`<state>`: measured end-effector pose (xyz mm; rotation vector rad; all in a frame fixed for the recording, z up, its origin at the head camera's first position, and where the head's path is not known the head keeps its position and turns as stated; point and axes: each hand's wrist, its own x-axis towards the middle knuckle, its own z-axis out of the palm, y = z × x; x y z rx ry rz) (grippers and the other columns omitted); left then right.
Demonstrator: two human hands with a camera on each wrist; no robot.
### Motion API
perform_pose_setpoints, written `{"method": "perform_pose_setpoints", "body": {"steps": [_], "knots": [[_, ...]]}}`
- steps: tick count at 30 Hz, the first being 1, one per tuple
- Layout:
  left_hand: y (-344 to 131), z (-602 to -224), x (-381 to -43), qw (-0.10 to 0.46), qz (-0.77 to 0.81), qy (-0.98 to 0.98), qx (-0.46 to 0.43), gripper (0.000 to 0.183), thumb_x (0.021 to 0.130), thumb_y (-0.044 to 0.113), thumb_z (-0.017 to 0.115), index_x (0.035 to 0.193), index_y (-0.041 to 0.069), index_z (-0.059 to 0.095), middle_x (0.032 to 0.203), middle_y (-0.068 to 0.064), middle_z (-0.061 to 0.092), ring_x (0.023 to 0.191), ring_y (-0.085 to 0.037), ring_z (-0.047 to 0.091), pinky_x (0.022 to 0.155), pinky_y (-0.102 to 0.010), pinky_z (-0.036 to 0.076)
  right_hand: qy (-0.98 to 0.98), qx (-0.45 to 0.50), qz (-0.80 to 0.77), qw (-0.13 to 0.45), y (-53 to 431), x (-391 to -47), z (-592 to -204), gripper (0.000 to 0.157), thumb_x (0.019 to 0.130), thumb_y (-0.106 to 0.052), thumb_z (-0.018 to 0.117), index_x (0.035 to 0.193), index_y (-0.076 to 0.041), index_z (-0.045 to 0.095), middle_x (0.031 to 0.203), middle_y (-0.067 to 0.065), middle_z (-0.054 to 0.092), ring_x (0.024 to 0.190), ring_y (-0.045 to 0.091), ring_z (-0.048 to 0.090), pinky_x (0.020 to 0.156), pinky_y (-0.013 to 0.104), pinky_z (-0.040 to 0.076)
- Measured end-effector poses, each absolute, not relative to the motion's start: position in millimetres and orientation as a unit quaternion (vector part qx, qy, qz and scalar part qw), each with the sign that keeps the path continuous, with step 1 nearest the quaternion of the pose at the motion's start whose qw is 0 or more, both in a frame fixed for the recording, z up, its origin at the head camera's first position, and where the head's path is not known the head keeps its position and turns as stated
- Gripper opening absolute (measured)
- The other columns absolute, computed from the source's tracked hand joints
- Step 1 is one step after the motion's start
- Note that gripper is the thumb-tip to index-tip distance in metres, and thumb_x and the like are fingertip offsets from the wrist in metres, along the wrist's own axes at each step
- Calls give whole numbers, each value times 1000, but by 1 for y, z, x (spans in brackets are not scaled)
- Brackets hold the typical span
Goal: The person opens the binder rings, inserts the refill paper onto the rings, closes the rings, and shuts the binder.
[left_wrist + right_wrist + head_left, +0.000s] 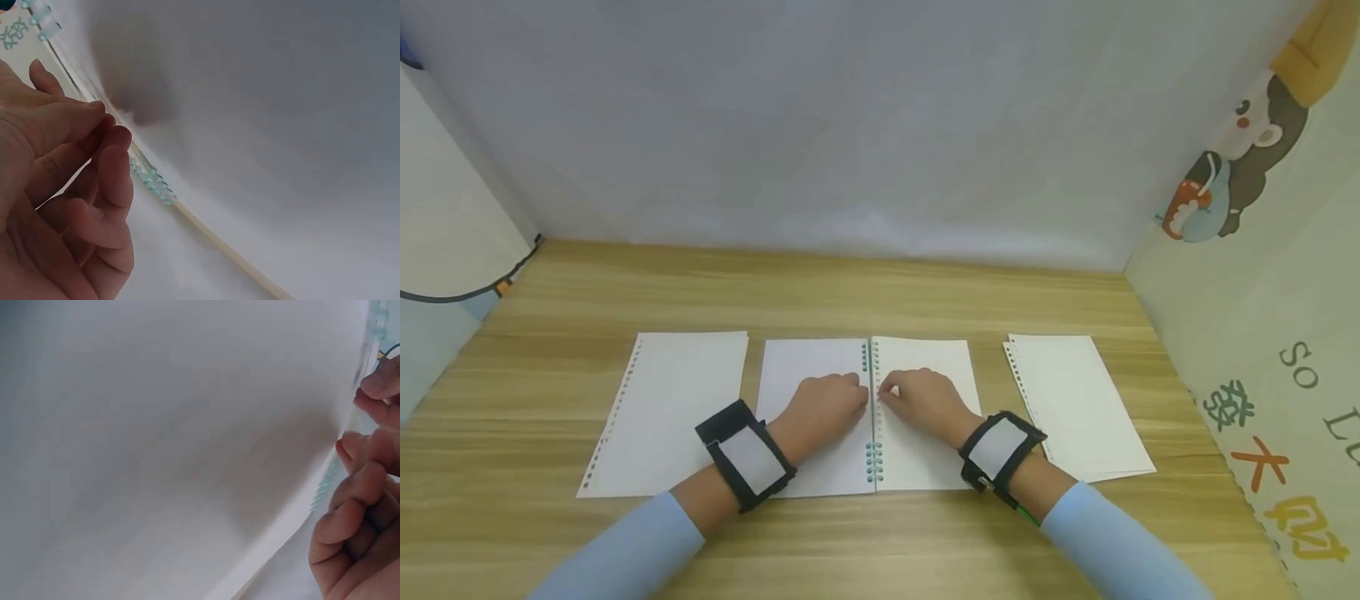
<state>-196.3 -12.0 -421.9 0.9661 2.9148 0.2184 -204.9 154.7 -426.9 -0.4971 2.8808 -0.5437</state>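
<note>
A notebook with teal plastic rings lies open flat, with a white left page (786,362) and a white right page (928,354). Both hands meet at its spine, around mid-height. My left hand (827,408) has its thumb and index finger pinched at the ring binding (153,181), the other fingers curled. Just across the spine, my right hand (928,404) pinches at the binding's right side with thumb and index finger. In the right wrist view, curled fingers (344,525) lie by the page edge. What exactly sits between the fingertips is hidden.
Loose white hole-punched sheets (681,375) lie left of the notebook, partly beneath the left forearm. Another slightly fanned stack (1075,392) lies at right, beside the right wrist strap. The wood-grain table (820,292) meets a pale wall behind and a decorated panel at right.
</note>
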Motion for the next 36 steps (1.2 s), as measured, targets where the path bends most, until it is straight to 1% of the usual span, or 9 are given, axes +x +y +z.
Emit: {"method": "perform_pose_setpoints", "body": {"steps": [3, 6, 8, 11, 14, 17, 22, 29, 36], "knots": [[-15, -421, -187, 59, 131, 935, 325, 17, 90, 15, 62, 93, 7, 76, 72, -3, 66, 57, -11, 51, 51, -28, 48, 958, -195, -189, 86, 157, -193, -423, 20, 91, -20, 63, 100, -7, 76, 87, 10, 78, 64, 13, 57, 61, 32, 50], [-19, -423, -181, 80, 164, 922, 340, 16, 87, 15, 63, 93, 10, 77, 70, 1, 62, 56, -9, 48, 51, -25, 43, 952, -225, -189, 88, 158, -181, -421, 19, 89, -20, 64, 97, -8, 77, 86, 8, 79, 65, 11, 59, 62, 32, 52], [-21, -423, -178, 87, 177, 917, 347, 16, 87, 15, 64, 93, 10, 77, 70, 2, 62, 56, -8, 48, 51, -25, 42, 947, -242, -189, 90, 159, -175, -421, 19, 89, -20, 64, 96, -8, 77, 88, 7, 80, 69, 12, 63, 66, 35, 56], [-23, -424, -176, 96, 185, 914, 349, 17, 86, 16, 64, 95, 11, 78, 72, 3, 62, 57, -7, 48, 52, -24, 42, 944, -259, -182, 93, 159, -170, -421, 19, 89, -20, 64, 95, -9, 78, 90, 7, 80, 76, 14, 68, 71, 37, 59], [-24, -424, -176, 104, 192, 911, 349, 17, 85, 16, 65, 96, 12, 78, 75, 3, 65, 59, -7, 50, 54, -25, 44, 943, -263, -179, 97, 159, -166, -420, 19, 89, -21, 64, 95, -9, 78, 90, 7, 80, 77, 14, 69, 71, 37, 59], [-24, -425, -176, 103, 192, 910, 354, 17, 86, 17, 65, 97, 13, 78, 78, 3, 66, 60, -7, 50, 55, -26, 45, 944, -258, -177, 104, 160, -164, -420, 20, 90, -22, 64, 96, -10, 77, 90, 5, 80, 75, 11, 67, 70, 35, 59], [-23, -428, -175, 86, 182, 909, 366, 15, 87, 17, 65, 94, 12, 77, 76, 3, 65, 59, -6, 49, 53, -25, 46, 944, -253, -184, 107, 160, -162, -422, 21, 90, -23, 63, 97, -9, 77, 89, 5, 80, 67, 8, 62, 64, 32, 56], [-23, -427, -175, 70, 179, 907, 375, 11, 86, 14, 65, 84, 11, 76, 68, 3, 58, 56, -8, 44, 49, -25, 41, 943, -263, -182, 95, 161, -161, -425, 20, 90, -22, 63, 96, -9, 77, 84, 4, 79, 60, 6, 55, 56, 27, 50], [-20, -425, -174, 74, 175, 909, 372, 13, 85, 14, 65, 81, 9, 76, 65, 3, 56, 55, -9, 43, 48, -25, 39, 940, -276, -176, 92, 163, -160, -427, 21, 91, -21, 62, 98, -9, 77, 78, 4, 78, 55, 6, 50, 51, 23, 43]]}}
